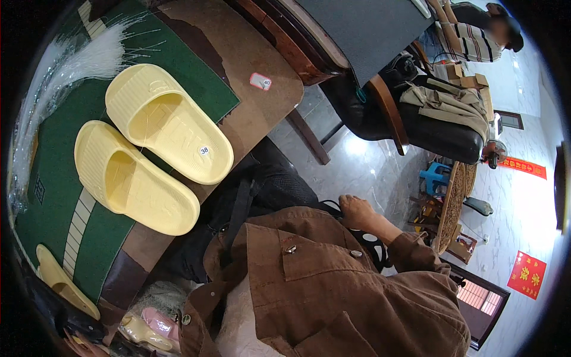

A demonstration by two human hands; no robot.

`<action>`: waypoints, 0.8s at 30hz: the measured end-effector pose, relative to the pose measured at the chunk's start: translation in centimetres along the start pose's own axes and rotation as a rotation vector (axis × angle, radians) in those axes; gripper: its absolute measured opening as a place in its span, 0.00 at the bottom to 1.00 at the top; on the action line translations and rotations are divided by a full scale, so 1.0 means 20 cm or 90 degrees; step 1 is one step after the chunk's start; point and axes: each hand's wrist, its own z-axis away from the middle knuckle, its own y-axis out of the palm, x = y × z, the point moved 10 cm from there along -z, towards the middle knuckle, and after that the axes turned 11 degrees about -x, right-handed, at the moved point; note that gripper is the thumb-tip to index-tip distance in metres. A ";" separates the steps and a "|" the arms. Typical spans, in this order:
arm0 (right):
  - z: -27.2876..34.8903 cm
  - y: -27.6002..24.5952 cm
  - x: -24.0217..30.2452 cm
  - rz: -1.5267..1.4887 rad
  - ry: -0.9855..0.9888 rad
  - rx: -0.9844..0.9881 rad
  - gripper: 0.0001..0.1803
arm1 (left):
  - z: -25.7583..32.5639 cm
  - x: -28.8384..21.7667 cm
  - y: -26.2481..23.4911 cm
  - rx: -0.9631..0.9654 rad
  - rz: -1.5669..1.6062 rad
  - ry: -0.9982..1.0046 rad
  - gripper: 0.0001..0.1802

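Two pale yellow slide sandals, the upper one (169, 125) and the lower one (137, 178), lie side by side on a green mat on the table. The upper one has a small round sticker on its footbed. Neither hand touches this pair. My right hand (360, 213) is away to the right, beside my brown jacket, with fingers curled near a thin black loop; what they hold is hidden. At the lower left rim, my left hand (83, 345) shows only partly, its fingers apart, close to a black object and below another yellow slide (66, 282).
Clear plastic strands (77, 59) spread over the mat's (178, 77) far left. A small red-edged label (260, 81) lies on the brown tabletop (273, 104). Wrapped pink and cream slides (157, 327) sit at the lower left. A black chair (440, 128) and another person (470, 38) are at the right.
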 end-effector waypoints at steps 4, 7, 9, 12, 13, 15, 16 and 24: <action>-0.09 0.00 -0.03 -0.109 0.014 -0.023 0.19 | 0.01 -0.16 0.00 -0.027 -0.098 0.001 0.24; -0.13 -0.03 -0.04 -0.170 0.065 -0.023 0.16 | 0.00 -0.18 0.02 -0.020 -0.120 -0.005 0.23; -0.11 -0.03 -0.06 -0.259 0.109 -0.005 0.16 | 0.00 -0.24 0.02 -0.014 -0.120 -0.009 0.23; -0.07 -0.01 -0.10 -0.437 0.182 0.011 0.21 | 0.02 -0.28 0.03 0.000 -0.101 0.015 0.24; -0.07 -0.01 -0.10 -0.479 0.208 0.017 0.23 | 0.02 -0.29 0.05 0.013 -0.092 0.025 0.24; -0.06 -0.04 -0.08 -0.571 0.238 0.039 0.26 | 0.04 -0.30 0.09 0.049 -0.108 -0.005 0.23; -0.05 -0.08 -0.05 -0.621 0.242 0.055 0.26 | 0.05 -0.31 0.11 0.054 -0.097 -0.009 0.23; -0.06 -0.19 0.09 -0.167 -0.142 -0.097 0.17 | 0.14 -0.59 0.24 0.212 -0.044 -0.058 0.28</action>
